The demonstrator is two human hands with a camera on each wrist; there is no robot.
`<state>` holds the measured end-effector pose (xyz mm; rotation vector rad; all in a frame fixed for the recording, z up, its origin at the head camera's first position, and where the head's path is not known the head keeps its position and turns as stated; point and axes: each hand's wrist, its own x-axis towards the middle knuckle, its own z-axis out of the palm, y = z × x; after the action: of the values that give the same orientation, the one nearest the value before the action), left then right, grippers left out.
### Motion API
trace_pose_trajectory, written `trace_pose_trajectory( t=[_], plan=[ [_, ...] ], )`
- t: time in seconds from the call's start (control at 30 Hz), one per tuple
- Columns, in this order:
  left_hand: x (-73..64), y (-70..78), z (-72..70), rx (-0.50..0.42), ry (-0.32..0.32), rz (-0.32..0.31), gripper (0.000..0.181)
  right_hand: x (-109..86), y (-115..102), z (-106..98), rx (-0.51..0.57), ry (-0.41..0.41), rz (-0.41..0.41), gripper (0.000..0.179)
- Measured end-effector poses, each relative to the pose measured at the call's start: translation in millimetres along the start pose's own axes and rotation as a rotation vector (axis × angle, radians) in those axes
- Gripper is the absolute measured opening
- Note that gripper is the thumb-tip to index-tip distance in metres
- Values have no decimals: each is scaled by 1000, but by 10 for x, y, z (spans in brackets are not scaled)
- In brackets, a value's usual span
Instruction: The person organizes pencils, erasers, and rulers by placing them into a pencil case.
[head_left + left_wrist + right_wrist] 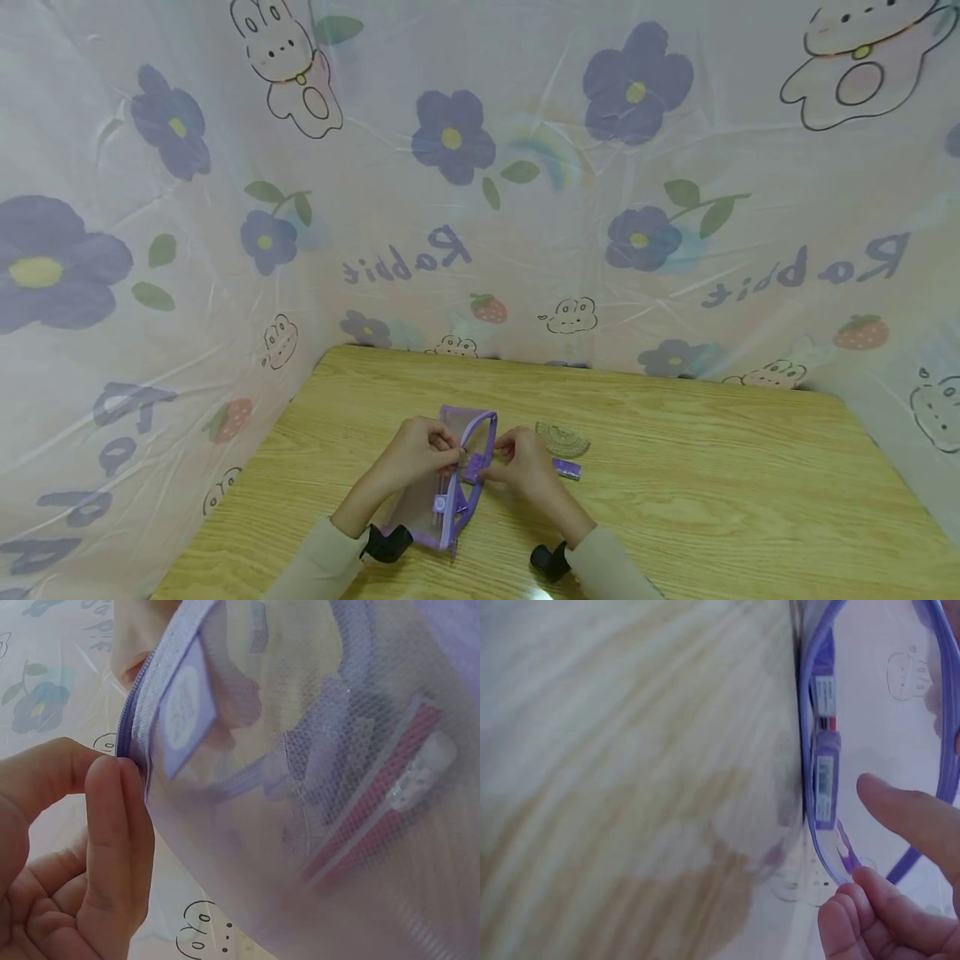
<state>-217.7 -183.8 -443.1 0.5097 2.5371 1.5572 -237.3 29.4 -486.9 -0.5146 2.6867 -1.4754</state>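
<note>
A purple-trimmed mesh pencil case (420,508) lies on the table with its zipper mouth spread wide. My left hand (427,450) pinches the zippered edge (139,727) between thumb and fingers. At the opposite edge is my right hand (521,462), its thumb reaching over the opening and its curled fingertips right at the rim. In the right wrist view, thumb and fingers stand apart with nothing between them. Purple labelled blocks (826,780) sit inside the mouth. Through the mesh show red sticks (375,795) and a whitish cap-like piece (424,772).
A clear protractor (562,439) lies on the wooden table (712,483) just right of the right hand, with a small purple packet (566,468) below it. A printed rabbit-and-flower sheet (525,208) hangs behind and on both sides of the table.
</note>
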Motion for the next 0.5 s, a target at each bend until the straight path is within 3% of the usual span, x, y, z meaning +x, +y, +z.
trace_pose_trajectory(
  t=[0.3, 0.5],
  plan=[
    [12, -25, 3, 8, -6, -2, 7, -25, 19, -93, -32, 23, -33, 34],
    [0, -23, -4, 7, -3, 1, 7, -45, 40, -175, 8, 19, -3, 30]
  ],
)
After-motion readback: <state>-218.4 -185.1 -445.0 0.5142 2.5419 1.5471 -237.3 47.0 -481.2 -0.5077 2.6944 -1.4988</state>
